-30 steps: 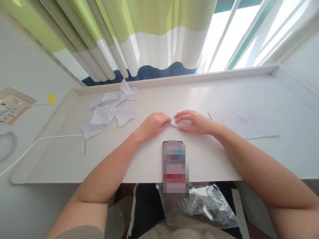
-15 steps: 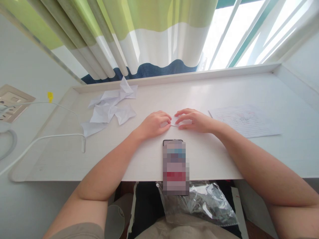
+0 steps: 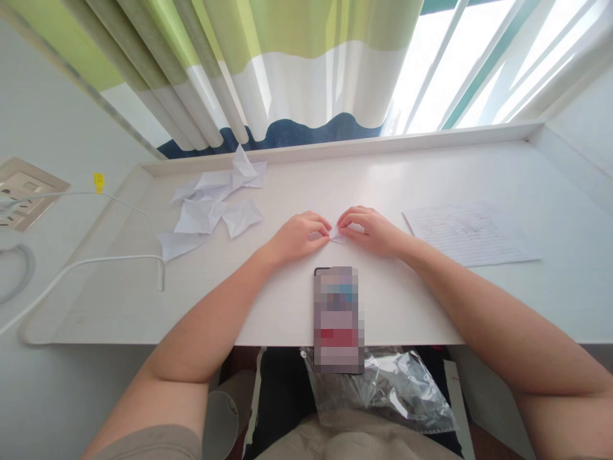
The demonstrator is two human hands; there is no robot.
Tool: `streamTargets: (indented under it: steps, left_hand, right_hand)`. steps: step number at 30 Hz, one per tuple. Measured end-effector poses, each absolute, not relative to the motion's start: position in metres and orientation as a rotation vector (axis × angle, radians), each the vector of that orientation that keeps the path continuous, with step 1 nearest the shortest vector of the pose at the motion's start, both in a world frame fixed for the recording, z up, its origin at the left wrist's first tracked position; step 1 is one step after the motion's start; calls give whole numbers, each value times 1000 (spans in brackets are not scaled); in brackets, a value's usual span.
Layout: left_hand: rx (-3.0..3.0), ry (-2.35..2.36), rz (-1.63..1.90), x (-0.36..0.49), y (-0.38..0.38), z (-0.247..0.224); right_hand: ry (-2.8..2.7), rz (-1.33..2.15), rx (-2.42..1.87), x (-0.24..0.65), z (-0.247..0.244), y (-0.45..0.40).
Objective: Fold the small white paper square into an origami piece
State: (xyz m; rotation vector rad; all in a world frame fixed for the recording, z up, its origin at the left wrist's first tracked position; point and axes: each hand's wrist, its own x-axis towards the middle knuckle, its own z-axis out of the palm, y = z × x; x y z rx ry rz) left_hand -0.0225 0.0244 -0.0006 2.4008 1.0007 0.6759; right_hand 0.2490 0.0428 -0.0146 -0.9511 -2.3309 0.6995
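The head camera shows the left hand (image 3: 299, 235) and right hand (image 3: 371, 230) pinching a small folded white paper (image 3: 338, 237) between their fingertips, pressed flat on the white desk (image 3: 268, 300) to steady it. A phone (image 3: 338, 319) lies just before them, crumpled paper scraps (image 3: 211, 207) well left.

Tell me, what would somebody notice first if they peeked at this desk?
Probably the two bare hands, left hand and right hand, meeting mid-desk and pinching a small folded white paper piece between their fingertips. Just nearer, a dark rectangular phone hangs over the edge of the white desk. Farther back on the left lies a pile of crumpled white paper scraps.
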Motion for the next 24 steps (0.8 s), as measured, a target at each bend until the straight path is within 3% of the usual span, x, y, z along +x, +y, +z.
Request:
streamTargets:
  steps: [24]
  left_hand:
    - [2240, 1055, 750, -18, 24, -5]
  right_hand:
    - [-2234, 706, -1072, 247, -8, 40]
